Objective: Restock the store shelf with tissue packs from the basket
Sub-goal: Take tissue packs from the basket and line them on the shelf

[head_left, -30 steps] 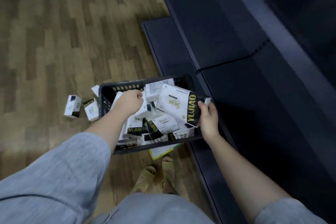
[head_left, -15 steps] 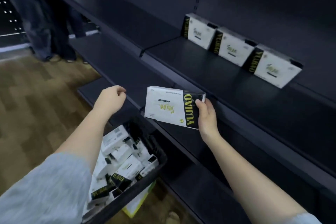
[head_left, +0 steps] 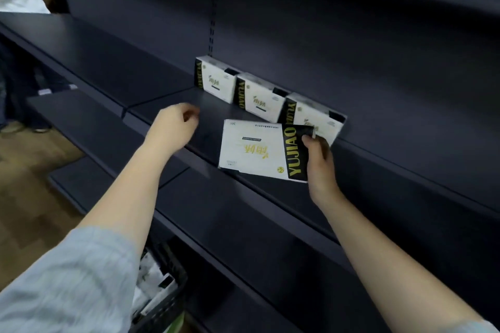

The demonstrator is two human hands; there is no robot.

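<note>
Tissue pack (head_left: 254,149) in right hand (head_left: 319,167)

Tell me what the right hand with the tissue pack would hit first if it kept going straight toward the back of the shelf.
Probably the rightmost standing pack. The right hand holds the held pack just in front of it, overlapping it in view. Depth is unclear, so the gap may be larger than it looks.

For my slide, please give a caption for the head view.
Right hand holds a white-and-black tissue pack before three standing packs on the dark shelf.
</note>
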